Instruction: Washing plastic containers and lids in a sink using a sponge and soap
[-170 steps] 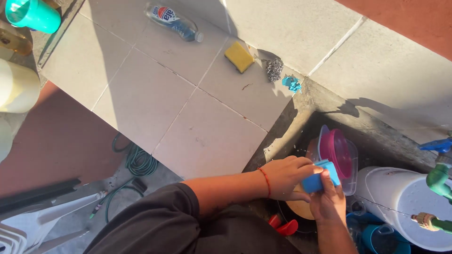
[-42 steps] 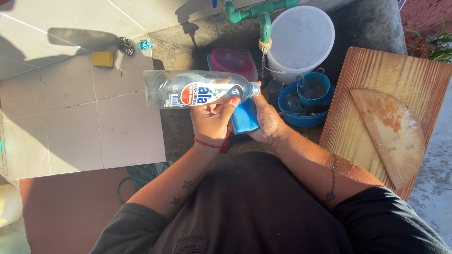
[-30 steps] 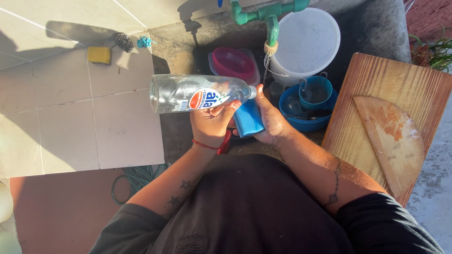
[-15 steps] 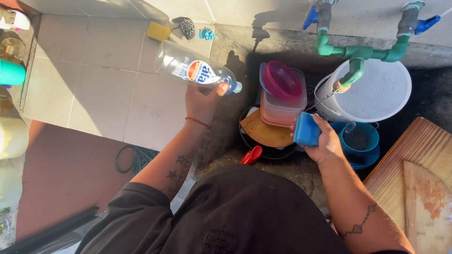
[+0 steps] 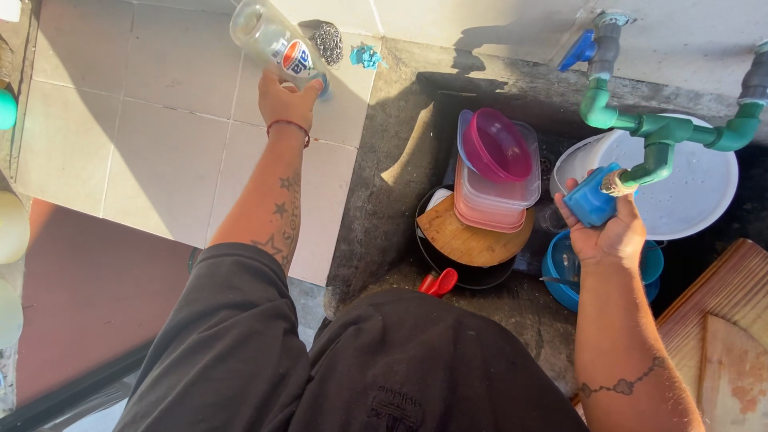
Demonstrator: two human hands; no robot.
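Note:
My left hand (image 5: pixel 286 99) reaches out over the tiled counter (image 5: pixel 160 152) and grips a clear plastic bottle (image 5: pixel 272 38) near its neck, with the bottle lying tilted toward the far left. My right hand (image 5: pixel 602 224) holds a blue sponge (image 5: pixel 590 200) up under the spout of the green tap pipe (image 5: pixel 652 136). A steel scouring pad (image 5: pixel 327 42) and a small blue scrap (image 5: pixel 367 56) lie on the counter just beyond the bottle.
In the dark sink stand stacked pink and clear containers (image 5: pixel 494 172) on a wooden board (image 5: pixel 472 238) over a black pan, a red-handled utensil (image 5: pixel 438 282), a blue bowl (image 5: pixel 562 272) and a white bucket lid (image 5: pixel 690 192). A wooden board (image 5: pixel 724 336) lies at right.
My left hand has carried the bottle away from the sink to the far part of the counter. My right hand has lifted the blue sponge up to the tap spout.

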